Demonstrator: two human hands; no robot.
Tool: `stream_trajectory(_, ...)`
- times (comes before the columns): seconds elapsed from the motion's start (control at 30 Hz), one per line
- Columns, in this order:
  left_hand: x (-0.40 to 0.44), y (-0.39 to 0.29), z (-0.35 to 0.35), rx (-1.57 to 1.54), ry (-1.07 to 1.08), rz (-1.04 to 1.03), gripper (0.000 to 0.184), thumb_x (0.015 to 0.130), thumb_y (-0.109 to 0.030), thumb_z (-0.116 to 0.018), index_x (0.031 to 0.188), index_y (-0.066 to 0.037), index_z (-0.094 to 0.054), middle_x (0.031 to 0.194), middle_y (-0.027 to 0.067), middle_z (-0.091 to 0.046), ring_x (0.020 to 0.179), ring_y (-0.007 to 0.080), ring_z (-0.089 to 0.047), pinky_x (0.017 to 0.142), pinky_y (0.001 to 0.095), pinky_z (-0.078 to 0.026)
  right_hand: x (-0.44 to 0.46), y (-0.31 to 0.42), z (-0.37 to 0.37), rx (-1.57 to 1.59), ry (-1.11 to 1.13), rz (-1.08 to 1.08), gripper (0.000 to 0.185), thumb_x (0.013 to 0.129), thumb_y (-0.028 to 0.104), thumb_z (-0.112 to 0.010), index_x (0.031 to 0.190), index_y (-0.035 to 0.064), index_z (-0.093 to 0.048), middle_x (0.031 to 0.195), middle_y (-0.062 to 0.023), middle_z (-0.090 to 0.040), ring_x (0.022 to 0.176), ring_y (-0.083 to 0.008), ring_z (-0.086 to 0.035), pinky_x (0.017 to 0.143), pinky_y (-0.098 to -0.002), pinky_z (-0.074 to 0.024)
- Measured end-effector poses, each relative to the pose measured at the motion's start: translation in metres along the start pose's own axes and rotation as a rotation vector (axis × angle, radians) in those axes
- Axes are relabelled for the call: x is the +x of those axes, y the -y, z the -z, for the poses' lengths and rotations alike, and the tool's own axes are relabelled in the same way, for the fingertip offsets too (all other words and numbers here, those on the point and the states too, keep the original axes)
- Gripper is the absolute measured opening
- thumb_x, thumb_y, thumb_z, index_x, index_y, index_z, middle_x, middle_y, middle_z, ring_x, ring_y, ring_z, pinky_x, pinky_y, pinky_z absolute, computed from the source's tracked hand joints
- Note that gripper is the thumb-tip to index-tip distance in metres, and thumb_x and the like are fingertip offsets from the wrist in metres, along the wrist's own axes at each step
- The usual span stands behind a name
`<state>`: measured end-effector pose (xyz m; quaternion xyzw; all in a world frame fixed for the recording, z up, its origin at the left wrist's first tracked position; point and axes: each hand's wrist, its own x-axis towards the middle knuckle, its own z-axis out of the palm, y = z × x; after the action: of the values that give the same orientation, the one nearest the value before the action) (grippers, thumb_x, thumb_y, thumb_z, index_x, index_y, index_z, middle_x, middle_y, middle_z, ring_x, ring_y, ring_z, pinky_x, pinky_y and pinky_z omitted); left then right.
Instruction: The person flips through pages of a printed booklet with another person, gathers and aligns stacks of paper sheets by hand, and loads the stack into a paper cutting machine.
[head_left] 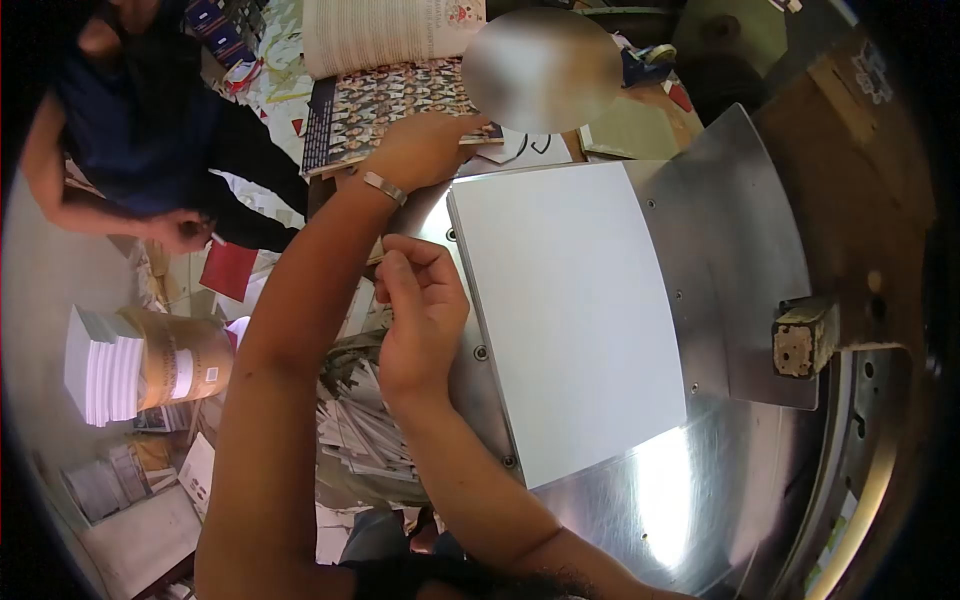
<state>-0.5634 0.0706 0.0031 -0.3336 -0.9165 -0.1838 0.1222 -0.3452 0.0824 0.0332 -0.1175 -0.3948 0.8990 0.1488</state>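
Note:
My left hand (425, 150) reaches across the lower right part of a book cover printed with many small photos (400, 95). Its fingers point right; blur and the hand itself hide the fingertips, so a grip cannot be made out. Below it, my right hand (425, 320) is raised with curled fingers and the thumb against them, nothing visible inside. Just right of that hand, a stack of blank white paper (575, 310) lies on a shiny metal table (610, 520). My left wrist bears a metal band (384, 188).
Another person in a dark blue shirt (130, 140) stands at the left, a small white item in one hand (180, 230). A wrapped paper bundle (185, 360) is at lower left. A metal plate (745, 270) and a block (802, 340) sit at the right. Paper scraps (360, 425) lie below.

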Motion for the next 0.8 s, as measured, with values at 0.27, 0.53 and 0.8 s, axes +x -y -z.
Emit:
stream_trajectory(0.27,-0.044,-0.02,0.042,-0.331,0.052,0.393,0.039,0.097,-0.032,-0.07,0.132,-0.015,-0.072,0.1,0.0116,-0.075,0.099,0.0323,-0.073,0.089,0.0452,-0.056,0.002,0.0,0.002,0.051,-0.019,0.049,0.015,0.104,0.004,-0.065,0.117,-0.0028,-0.065,0.106,-0.0032,-0.067,0.095,-0.0082,-0.06,0.087,-0.0233,-0.0482)
stream_trajectory(0.53,-0.155,-0.059,0.027,-0.646,-0.383,0.281,0.044,0.096,-0.004,-0.064,0.14,-0.009,-0.065,0.14,0.0128,-0.058,0.13,0.0267,-0.056,0.109,0.0353,-0.044,-0.002,0.004,-0.002,-0.074,-0.067,0.067,0.015,0.105,0.012,-0.063,0.112,-0.0006,-0.066,0.092,-0.0022,-0.066,0.073,-0.0037,-0.052,0.062,-0.02,-0.0386)
stream_trajectory(0.8,-0.146,-0.063,0.002,-0.525,-0.46,0.261,0.039,0.095,-0.005,-0.065,0.133,-0.013,-0.069,0.139,0.0098,-0.064,0.133,0.0315,-0.055,0.123,0.0473,-0.031,0.0,0.002,-0.002,-0.172,-0.042,0.24,0.015,0.106,0.011,-0.061,0.112,-0.0022,-0.065,0.096,-0.0028,-0.067,0.078,-0.0044,-0.052,0.069,-0.0205,-0.0403)
